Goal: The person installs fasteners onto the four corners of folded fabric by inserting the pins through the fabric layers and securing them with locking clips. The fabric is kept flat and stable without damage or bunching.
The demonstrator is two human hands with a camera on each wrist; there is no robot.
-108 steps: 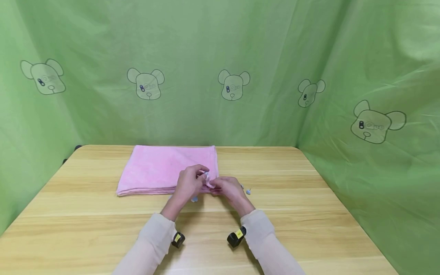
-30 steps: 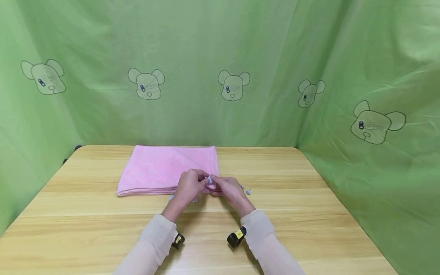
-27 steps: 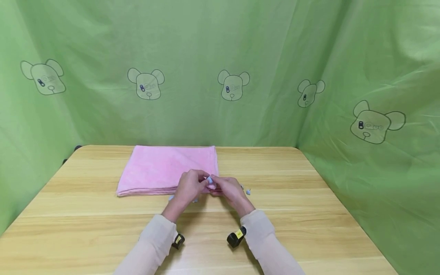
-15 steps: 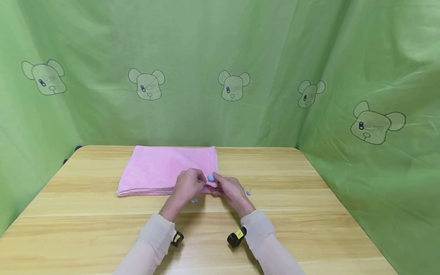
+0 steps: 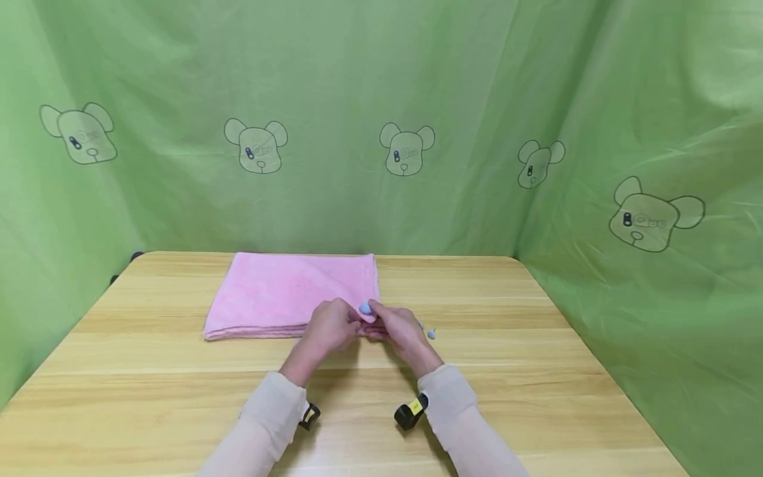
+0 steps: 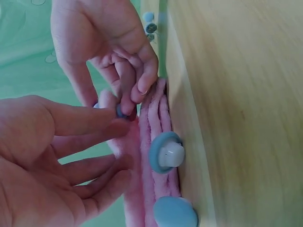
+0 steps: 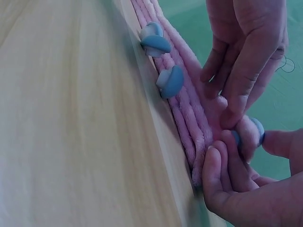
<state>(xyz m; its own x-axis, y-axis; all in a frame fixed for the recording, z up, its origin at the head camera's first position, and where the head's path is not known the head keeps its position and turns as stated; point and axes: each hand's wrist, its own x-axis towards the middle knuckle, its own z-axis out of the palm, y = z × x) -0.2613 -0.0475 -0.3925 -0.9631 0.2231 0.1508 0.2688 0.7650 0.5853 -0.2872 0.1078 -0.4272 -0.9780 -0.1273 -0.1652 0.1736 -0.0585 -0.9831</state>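
Observation:
A folded pink blanket (image 5: 286, 285) lies on the table, its near right corner lifted a little. On that corner sits a blue mushroom-shaped quilt clip (image 5: 365, 308). My right hand (image 5: 404, 331) pinches it, thumb on the round cap (image 7: 259, 130) above the fabric and fingers at a smaller blue piece (image 7: 236, 138) beneath. My left hand (image 5: 332, 324) is at the same corner from the left; its thumb and index finger pinch the blanket edge right beside the lower piece, and its other fingers (image 6: 94, 170) lie loosely bent under the fabric.
Along the blanket's near edge lie more blue-and-white mushroom-shaped clips (image 7: 170, 82), partly behind my left hand in the head view. Small clip parts (image 5: 432, 334) lie right of my right hand. Green curtains (image 5: 334, 185) stand behind and beside the wooden table (image 5: 507, 411).
The blue cap, earlier at my left fingertips, now rests on the blanket corner under my right thumb. My left hand has moved off the cap and down to the corner's edge.

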